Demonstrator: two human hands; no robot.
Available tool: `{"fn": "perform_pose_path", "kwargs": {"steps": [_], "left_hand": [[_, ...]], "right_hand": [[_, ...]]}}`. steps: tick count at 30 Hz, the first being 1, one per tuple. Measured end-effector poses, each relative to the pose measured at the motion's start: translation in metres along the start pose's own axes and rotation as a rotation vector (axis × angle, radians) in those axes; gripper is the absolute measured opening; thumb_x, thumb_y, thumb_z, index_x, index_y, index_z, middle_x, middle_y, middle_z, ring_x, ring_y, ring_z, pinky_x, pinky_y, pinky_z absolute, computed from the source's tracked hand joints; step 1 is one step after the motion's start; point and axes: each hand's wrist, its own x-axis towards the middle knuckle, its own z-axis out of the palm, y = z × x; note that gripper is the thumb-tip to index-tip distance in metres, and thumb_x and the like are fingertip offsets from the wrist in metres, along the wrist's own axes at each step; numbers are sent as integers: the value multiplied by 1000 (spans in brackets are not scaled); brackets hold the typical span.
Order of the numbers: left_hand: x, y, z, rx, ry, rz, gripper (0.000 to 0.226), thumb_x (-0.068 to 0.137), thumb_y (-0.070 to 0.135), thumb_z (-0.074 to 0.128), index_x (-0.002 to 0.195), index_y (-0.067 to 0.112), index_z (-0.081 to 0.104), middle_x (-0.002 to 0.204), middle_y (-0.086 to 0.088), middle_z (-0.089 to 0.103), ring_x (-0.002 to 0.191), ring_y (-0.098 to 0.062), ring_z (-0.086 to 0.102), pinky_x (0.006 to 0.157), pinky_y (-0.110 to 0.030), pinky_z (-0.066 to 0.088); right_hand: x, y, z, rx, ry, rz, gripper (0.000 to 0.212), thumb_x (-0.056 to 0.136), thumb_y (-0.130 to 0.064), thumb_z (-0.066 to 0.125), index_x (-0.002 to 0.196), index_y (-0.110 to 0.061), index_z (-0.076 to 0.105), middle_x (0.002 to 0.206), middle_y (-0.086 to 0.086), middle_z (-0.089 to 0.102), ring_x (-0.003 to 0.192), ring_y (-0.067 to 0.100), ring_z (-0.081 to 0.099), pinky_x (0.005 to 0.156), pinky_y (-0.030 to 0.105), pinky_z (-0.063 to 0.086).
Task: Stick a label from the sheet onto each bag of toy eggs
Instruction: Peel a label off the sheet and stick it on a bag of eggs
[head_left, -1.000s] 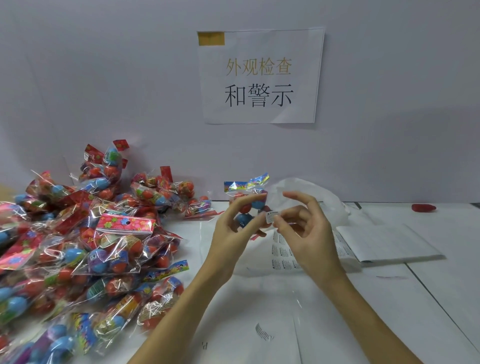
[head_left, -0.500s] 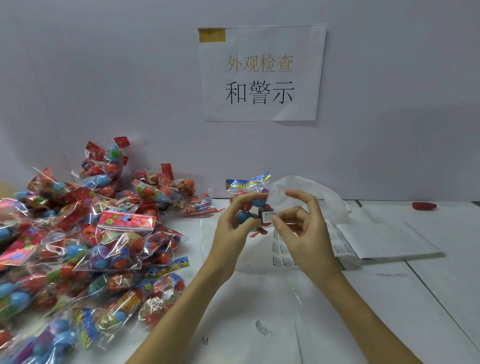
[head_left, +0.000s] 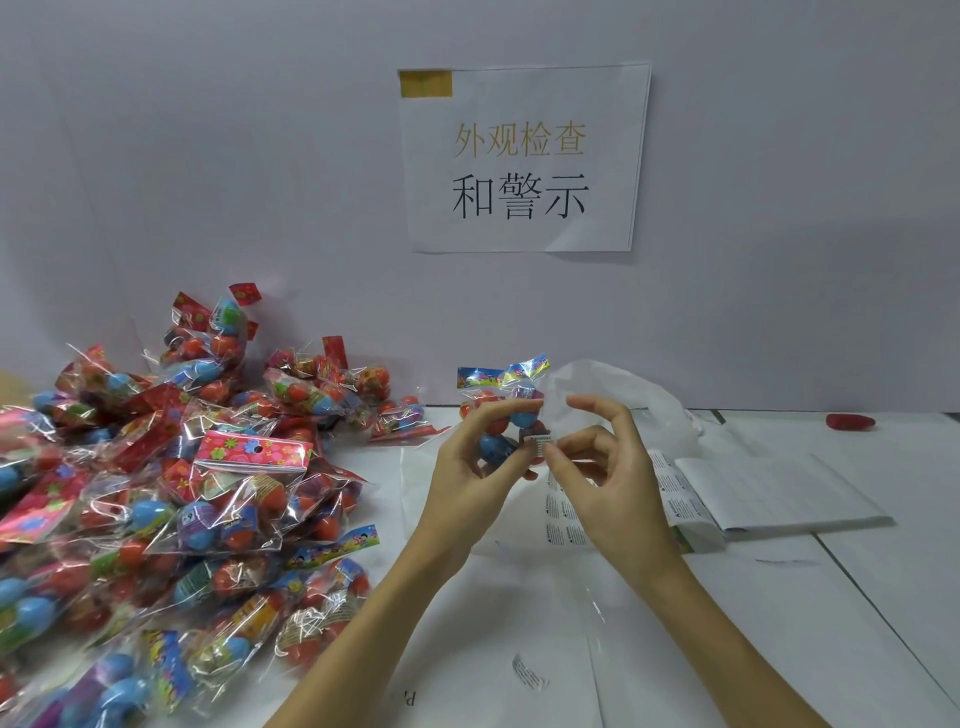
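My left hand (head_left: 470, 465) grips a small clear bag of toy eggs (head_left: 501, 402) with a colourful header, held upright above the table. My right hand (head_left: 605, 475) pinches a small white warning label (head_left: 539, 448) between thumb and forefinger, and the label touches the lower front of the bag. The label sheet (head_left: 563, 519) lies on the table just behind and below my right hand, partly hidden by it. A large heap of egg bags (head_left: 171, 499) covers the left side of the table.
A folded stack of white paper (head_left: 779, 493) lies right of the sheet. Crumpled clear plastic (head_left: 623, 384) sits behind my hands. A small red object (head_left: 850, 421) lies far right by the wall. A printed sign (head_left: 522, 161) hangs on the wall.
My right hand has brought the label leftward from beside the bag onto its lower front. My left hand keeps the bag in about the same place.
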Motion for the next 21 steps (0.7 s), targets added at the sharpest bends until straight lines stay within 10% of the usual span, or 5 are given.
{"fn": "perform_pose_path", "kwargs": {"steps": [7,12,21], "left_hand": [[1,-1,3,60,6,19,44,95,4,72,125,36,71,128,17,67,111,-18,71,78,-26,62],[1,7,-1,-103,-37,-24,66,94,10,76,139,54,56,137,13,63,113,-22,73,84,-29,62],[3,3,1,-357,-79,-92,103,91,7,78,151,68,21,144,-9,63,125,-31,67,97,-38,59]], "right_hand": [[5,8,-8,-396,145,-59,70,86,-33,84,142,-31,44,115,-10,59,98,5,66,76,15,57],[9,1,-11,140,-52,322,45,88,-53,70,123,-23,65,91,9,77,79,21,75,68,32,61],[6,1,-7,443,-239,367,33,96,-45,66,104,-17,79,66,8,57,65,19,56,54,24,47]]}}
